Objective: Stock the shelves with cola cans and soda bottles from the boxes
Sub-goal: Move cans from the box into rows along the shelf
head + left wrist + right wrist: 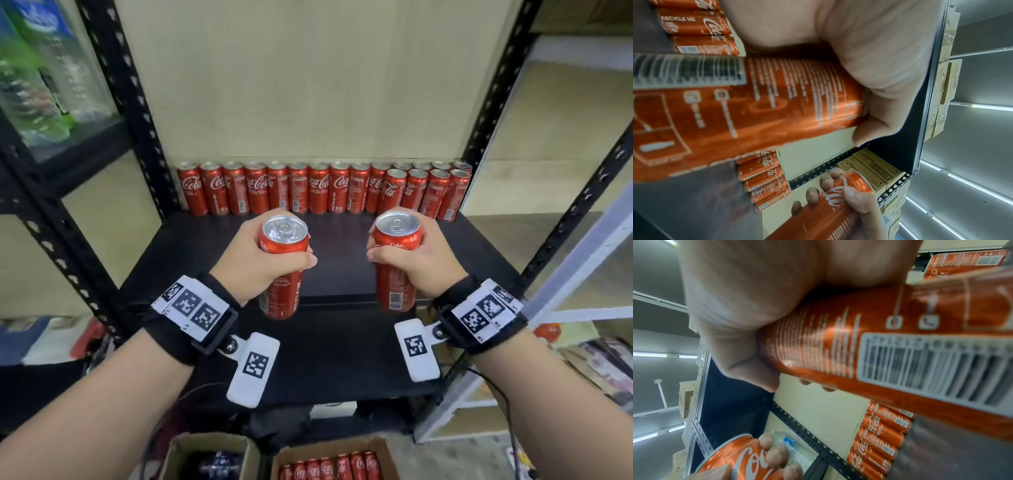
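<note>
My left hand [270, 263] grips a red cola can [284, 240] upright, over the front of the black shelf [191, 253]. My right hand [411, 260] grips a second cola can [397, 236] beside it, a little apart. In the left wrist view, fingers and thumb wrap the left can [756, 105]. The right wrist view shows the same grip on the right can [900, 353]. A long row of cola cans [322, 192] lines the back of the shelf, with a short second row in front at its right end [428, 195].
On the floor below are a cardboard box of cola cans [335, 462] and a box of dark bottles [212, 459]. Black perforated uprights [113, 102] frame the shelf. Water bottles [41, 75] stand on the left rack. A white rack [565, 274] stands at right.
</note>
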Tool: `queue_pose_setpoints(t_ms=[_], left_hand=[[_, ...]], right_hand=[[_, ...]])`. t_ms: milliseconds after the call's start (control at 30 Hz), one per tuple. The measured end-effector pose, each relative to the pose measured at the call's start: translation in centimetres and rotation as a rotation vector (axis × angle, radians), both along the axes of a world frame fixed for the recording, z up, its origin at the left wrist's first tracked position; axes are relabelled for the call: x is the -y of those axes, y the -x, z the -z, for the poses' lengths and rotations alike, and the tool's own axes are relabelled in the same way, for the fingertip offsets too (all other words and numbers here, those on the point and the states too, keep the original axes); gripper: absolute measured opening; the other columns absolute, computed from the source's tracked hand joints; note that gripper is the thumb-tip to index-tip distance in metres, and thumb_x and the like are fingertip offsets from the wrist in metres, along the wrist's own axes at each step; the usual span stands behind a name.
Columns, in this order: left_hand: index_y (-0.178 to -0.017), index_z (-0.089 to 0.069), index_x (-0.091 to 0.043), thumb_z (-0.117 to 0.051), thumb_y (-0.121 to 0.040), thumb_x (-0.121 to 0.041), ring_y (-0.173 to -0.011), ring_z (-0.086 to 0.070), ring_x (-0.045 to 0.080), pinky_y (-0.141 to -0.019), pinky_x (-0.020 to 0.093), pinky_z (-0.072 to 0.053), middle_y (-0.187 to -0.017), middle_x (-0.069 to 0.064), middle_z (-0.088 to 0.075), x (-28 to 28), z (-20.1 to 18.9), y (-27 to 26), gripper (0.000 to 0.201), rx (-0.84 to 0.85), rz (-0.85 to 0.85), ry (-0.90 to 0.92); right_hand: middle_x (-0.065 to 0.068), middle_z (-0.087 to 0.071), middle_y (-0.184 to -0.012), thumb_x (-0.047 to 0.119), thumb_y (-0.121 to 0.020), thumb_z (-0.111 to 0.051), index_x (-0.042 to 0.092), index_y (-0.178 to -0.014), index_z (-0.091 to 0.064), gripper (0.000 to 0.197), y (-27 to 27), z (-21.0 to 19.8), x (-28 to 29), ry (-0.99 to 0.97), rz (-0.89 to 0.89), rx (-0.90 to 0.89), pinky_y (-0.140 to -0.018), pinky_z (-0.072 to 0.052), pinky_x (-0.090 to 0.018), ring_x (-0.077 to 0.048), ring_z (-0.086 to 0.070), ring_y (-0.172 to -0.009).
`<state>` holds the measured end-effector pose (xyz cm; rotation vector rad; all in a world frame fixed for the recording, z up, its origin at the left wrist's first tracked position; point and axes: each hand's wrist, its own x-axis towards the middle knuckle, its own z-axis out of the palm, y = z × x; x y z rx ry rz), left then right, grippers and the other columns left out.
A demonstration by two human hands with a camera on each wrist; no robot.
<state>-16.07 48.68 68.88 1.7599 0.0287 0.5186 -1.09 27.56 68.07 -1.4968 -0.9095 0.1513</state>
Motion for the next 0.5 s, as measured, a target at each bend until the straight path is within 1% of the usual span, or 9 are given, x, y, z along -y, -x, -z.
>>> queue_pose_setpoints(t_ms=[100,167,267,333,400,500], left_hand=[[-0.093,-0.063,-0.002,-0.081,-0.067,-0.007,-0.081,-0.069,0.021,-0.083,0.035,-0.057,-0.085,0.013,-0.071,-0.7,-0.1,-1.3,0.032,0.007,0.004,0.002],[-0.093,-0.064,-0.006,-0.082,-0.067,-0.008,-0.082,-0.069,0.021,-0.084,0.035,-0.057,-0.085,0.012,-0.072,-0.8,0.3,-2.4,0.031,0.007,-0.007,0.005],[-0.092,-0.065,-0.009,-0.083,-0.067,-0.011,-0.082,-0.070,0.021,-0.085,0.037,-0.057,-0.085,0.011,-0.072,-0.4,1.5,-4.5,0.031,-0.014,-0.027,0.023],[-0.092,-0.065,-0.009,-0.083,-0.067,-0.011,-0.082,-0.070,0.021,-0.085,0.037,-0.057,-0.085,0.009,-0.073,0.0,2.4,-6.2,0.031,-0.027,-0.045,0.030],[-0.092,-0.066,-0.010,-0.084,-0.067,-0.012,-0.082,-0.070,0.022,-0.086,0.039,-0.057,-0.085,0.009,-0.073,0.5,3.2,-8.1,0.031,-0.032,-0.071,0.032],[-0.093,-0.066,-0.011,-0.085,-0.069,-0.011,-0.086,-0.071,0.025,-0.088,0.041,-0.057,-0.087,0.009,-0.073,1.2,4.1,-11.3,0.031,-0.040,-0.110,0.036]], right_hand=[[-0.014,-0.070,-0.080,0.000,-0.064,-0.079,-0.001,-0.090,-0.064,0.030,-0.9,-0.1,-1.2,-0.020,0.036,-0.027,-0.080,-0.057,-0.052,-0.028,-0.068,-0.074],[-0.015,-0.071,-0.081,0.005,-0.062,-0.081,0.003,-0.089,-0.065,0.031,-1.8,0.1,-1.7,-0.023,0.056,-0.033,-0.081,-0.056,-0.054,-0.029,-0.067,-0.074],[-0.015,-0.071,-0.082,0.010,-0.062,-0.081,0.003,-0.090,-0.065,0.033,-4.0,0.8,-2.1,-0.014,0.051,-0.035,-0.083,-0.056,-0.056,-0.032,-0.067,-0.074],[-0.015,-0.071,-0.082,0.011,-0.063,-0.082,0.004,-0.090,-0.065,0.032,-5.8,1.6,-2.3,0.002,0.051,-0.022,-0.084,-0.057,-0.057,-0.036,-0.068,-0.077],[-0.014,-0.072,-0.083,0.013,-0.063,-0.083,0.005,-0.090,-0.065,0.033,-7.8,2.5,-2.3,0.015,0.051,-0.016,-0.085,-0.057,-0.056,-0.037,-0.069,-0.079],[-0.013,-0.073,-0.084,0.011,-0.064,-0.083,0.005,-0.091,-0.065,0.033,-10.7,3.8,-2.1,0.042,0.035,-0.024,-0.085,-0.057,-0.051,-0.032,-0.070,-0.080]])
